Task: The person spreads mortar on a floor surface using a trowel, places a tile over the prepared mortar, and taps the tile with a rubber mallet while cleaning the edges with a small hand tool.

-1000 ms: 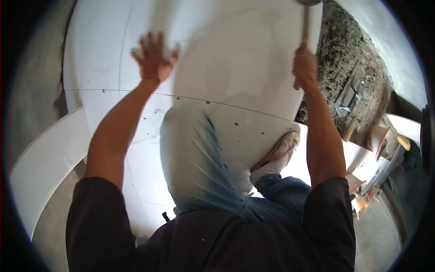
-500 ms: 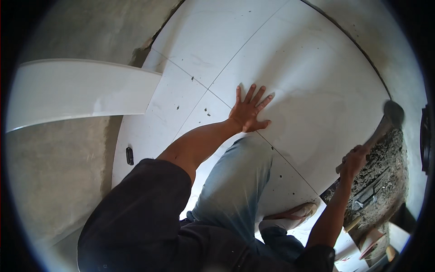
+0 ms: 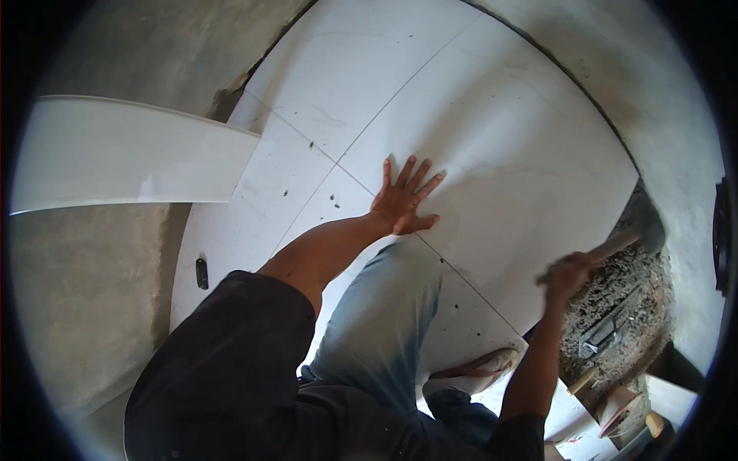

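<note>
My left hand [image 3: 400,201] lies flat on a large white floor tile [image 3: 507,177], its fingers spread, close to the joint with the neighbouring tile. In my right hand [image 3: 567,276], at the right, is the handle of a rubber mallet [image 3: 649,227] with a dark head. The head hangs by the tile's right edge, over or beside the strip of rough mortar [image 3: 611,288]; whether it touches anything I cannot tell. My bent knee [image 3: 388,296] is just below my left hand.
A trowel [image 3: 600,338] lies on the mortar. Tools with wooden handles [image 3: 582,381] stand near the lower right. A long white panel [image 3: 138,157] juts in from the left, with a small black object [image 3: 201,273] below it. Grey walls [image 3: 661,92] border the tiles.
My right hand and the mallet have swung, the head moving down and slightly left, from beside the tile's edge to over the mortar. The view has shifted slightly; my left hand stays on the tile.
</note>
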Demonstrator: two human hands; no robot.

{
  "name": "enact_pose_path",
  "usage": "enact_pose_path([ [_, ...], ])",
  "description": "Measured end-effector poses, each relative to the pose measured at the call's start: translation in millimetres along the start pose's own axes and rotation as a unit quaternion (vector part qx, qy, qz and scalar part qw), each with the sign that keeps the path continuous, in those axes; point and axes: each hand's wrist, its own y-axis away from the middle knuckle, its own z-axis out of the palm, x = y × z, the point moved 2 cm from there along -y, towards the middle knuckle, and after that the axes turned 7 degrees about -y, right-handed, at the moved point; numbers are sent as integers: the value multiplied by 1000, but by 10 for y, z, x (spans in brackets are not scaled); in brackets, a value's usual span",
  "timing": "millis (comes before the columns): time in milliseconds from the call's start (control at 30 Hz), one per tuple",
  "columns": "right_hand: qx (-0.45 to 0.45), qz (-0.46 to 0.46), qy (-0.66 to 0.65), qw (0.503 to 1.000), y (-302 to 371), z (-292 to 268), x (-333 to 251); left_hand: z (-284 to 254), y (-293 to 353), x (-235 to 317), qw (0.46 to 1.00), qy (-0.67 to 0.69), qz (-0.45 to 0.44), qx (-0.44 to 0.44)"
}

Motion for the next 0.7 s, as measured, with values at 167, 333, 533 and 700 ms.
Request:
enact_pose_path([
  [167, -62, -4, 58, 996, 117, 221, -173, -72, 31, -48, 999, -8, -9, -40],
  [333, -72, 105, 104, 986, 187, 252, 100, -101, 25, 25, 999, -9, -4, -32],
  [533, -53, 7, 228, 972, 121, 206, 169, -106, -281, -49, 1000, -10, 11, -20],
  [700, -69, -131, 164, 975, 15, 257, 194, -481, -1618, -475, 991, -28, -116, 68],
])
